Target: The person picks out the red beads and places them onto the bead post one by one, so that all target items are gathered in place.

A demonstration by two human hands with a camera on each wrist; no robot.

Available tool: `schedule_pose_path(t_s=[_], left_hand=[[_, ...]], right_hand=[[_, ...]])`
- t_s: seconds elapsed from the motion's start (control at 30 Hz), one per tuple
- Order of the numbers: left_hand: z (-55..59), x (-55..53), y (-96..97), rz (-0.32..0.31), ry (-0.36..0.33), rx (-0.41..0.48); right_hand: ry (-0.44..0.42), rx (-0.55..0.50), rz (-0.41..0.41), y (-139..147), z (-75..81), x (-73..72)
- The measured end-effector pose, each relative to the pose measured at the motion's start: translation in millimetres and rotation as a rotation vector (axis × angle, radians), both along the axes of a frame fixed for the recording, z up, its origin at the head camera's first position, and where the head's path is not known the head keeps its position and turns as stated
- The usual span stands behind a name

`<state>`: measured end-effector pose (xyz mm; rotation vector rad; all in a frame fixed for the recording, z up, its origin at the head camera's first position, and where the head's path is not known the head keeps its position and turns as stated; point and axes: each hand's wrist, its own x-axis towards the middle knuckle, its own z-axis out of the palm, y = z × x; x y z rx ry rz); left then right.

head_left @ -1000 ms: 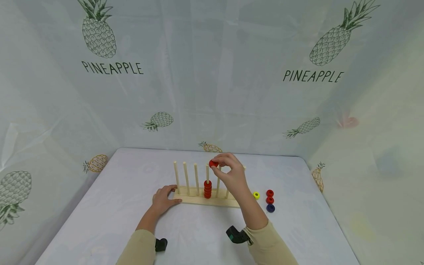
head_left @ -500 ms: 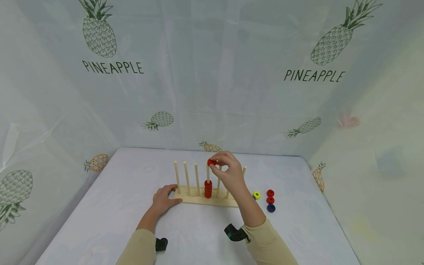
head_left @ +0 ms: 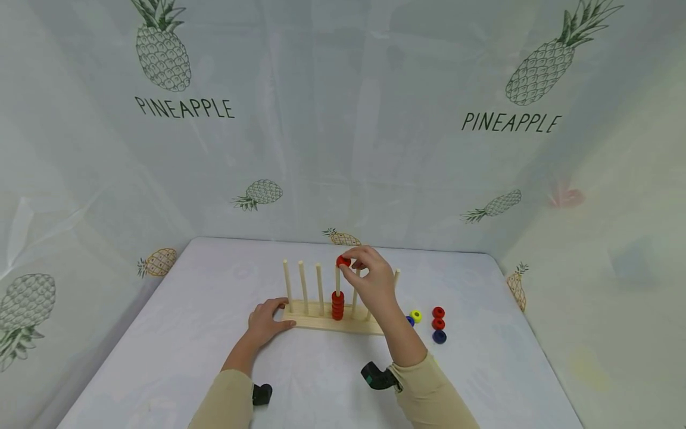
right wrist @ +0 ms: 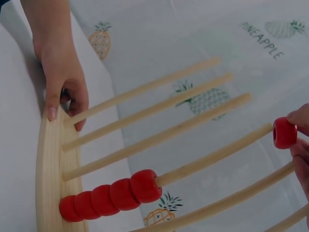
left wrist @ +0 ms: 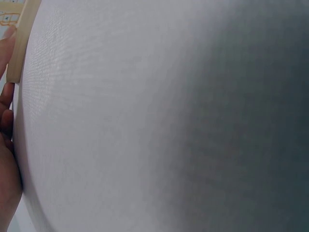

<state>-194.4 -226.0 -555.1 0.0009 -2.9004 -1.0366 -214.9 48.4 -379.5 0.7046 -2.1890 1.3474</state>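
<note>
A wooden peg rack with several upright pegs stands on the table. Its fourth peg from the left carries a stack of red beads, seen large in the right wrist view as a row of red beads. My right hand pinches one more red bead between thumb and fingertips, right at the tip of that same peg. My left hand grips the rack's left end, thumb on the front edge and fingers behind. In the left wrist view only part of the left hand shows.
Right of the rack lie loose beads: a yellow bead, a blue bead partly behind the right forearm, two red beads and a dark blue bead. A pineapple-print sheet hangs behind the table.
My right hand has shifted slightly left, bringing the pinched red bead from beside the fourth peg to over its tip. The left hand stays on the rack's end.
</note>
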Motion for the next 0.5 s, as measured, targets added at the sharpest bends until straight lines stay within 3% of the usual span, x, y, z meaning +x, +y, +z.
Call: schedule_pose_path(t_s=[0.5], left_hand=[[2.7, 0.9, 1.9, 0.008, -0.008, 0.013]], right_hand=[[-0.016, 0.066, -0.057, -1.4, 0.8, 0.5]])
